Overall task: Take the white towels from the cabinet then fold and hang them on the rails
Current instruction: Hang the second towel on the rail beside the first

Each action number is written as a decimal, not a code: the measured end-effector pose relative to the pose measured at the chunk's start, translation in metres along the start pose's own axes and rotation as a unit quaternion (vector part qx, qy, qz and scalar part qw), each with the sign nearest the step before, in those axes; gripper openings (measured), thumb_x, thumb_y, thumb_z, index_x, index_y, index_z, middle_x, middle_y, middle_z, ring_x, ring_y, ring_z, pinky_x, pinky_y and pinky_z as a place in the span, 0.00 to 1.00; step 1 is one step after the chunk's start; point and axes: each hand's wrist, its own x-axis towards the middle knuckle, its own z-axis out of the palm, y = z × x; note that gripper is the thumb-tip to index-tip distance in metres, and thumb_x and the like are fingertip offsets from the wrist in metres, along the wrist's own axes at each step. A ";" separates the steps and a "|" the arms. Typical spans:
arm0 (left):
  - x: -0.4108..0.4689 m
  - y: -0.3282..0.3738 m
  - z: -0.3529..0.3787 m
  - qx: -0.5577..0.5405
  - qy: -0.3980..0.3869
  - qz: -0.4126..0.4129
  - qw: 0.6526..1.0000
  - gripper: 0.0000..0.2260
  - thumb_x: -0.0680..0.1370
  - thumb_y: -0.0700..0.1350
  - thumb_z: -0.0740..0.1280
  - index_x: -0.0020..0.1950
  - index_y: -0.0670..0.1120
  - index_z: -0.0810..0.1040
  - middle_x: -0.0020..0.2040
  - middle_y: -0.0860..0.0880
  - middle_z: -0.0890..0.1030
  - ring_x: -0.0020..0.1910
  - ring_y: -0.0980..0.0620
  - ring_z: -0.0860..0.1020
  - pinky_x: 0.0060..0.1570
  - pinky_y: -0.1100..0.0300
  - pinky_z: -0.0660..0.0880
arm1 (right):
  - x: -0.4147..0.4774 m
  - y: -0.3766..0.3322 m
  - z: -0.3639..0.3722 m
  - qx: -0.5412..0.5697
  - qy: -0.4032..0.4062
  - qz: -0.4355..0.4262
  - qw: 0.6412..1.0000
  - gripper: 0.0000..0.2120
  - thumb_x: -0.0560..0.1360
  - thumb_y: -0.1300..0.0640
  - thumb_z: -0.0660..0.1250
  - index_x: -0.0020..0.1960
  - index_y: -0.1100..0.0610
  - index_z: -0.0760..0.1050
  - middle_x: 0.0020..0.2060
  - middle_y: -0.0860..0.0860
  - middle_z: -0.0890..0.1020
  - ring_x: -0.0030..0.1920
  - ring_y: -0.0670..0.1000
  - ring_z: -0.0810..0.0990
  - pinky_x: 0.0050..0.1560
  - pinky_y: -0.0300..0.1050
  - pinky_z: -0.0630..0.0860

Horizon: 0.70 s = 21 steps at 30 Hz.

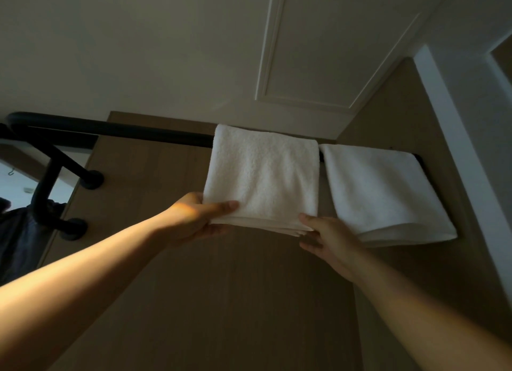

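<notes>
Pinching lower corners of folded white terry towel [263, 174], draped over black tubular metal rail [124, 129], with left hand [199, 218] and right hand [327, 237], presumably to square its hang; second folded white towel [382, 188] further right along rail.

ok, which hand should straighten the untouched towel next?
Right, probably. The right hand pinches the held towel at its lower corner, directly beside the untouched towel. The left hand grips the opposite corner, further off, and would have to reach across.
</notes>
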 end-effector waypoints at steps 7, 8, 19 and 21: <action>0.001 -0.006 0.003 0.011 0.049 0.007 0.999 0.12 0.72 0.43 0.74 0.50 0.38 0.78 0.41 0.46 0.80 0.32 0.55 0.80 0.30 0.66 0.76 | -0.012 0.011 0.007 0.123 0.029 -0.009 0.992 0.08 0.76 0.60 0.69 0.55 0.60 0.78 0.54 0.56 0.82 0.57 0.55 0.81 0.62 0.52 0.77; 0.002 -0.009 0.003 0.026 0.069 0.019 0.997 0.12 0.72 0.43 0.74 0.49 0.38 0.79 0.40 0.46 0.80 0.31 0.56 0.79 0.29 0.66 0.76 | -0.013 0.012 0.009 0.117 0.050 -0.021 0.992 0.07 0.76 0.60 0.69 0.53 0.60 0.78 0.53 0.56 0.83 0.56 0.55 0.82 0.60 0.50 0.78; -0.008 -0.011 0.007 -0.050 0.062 0.000 0.997 0.20 0.65 0.43 0.79 0.49 0.35 0.76 0.38 0.43 0.76 0.30 0.52 0.76 0.26 0.64 0.72 | -0.017 0.017 0.024 0.136 0.166 -0.076 0.974 0.11 0.73 0.62 0.72 0.51 0.64 0.75 0.53 0.61 0.81 0.48 0.53 0.82 0.49 0.44 0.80; -0.008 -0.011 0.010 -0.051 0.052 0.004 0.997 0.19 0.63 0.45 0.77 0.46 0.35 0.75 0.35 0.43 0.74 0.27 0.52 0.72 0.24 0.63 0.69 | -0.023 0.016 0.025 0.114 0.181 -0.060 0.975 0.16 0.75 0.59 0.71 0.57 0.65 0.72 0.52 0.61 0.81 0.43 0.51 0.83 0.44 0.41 0.81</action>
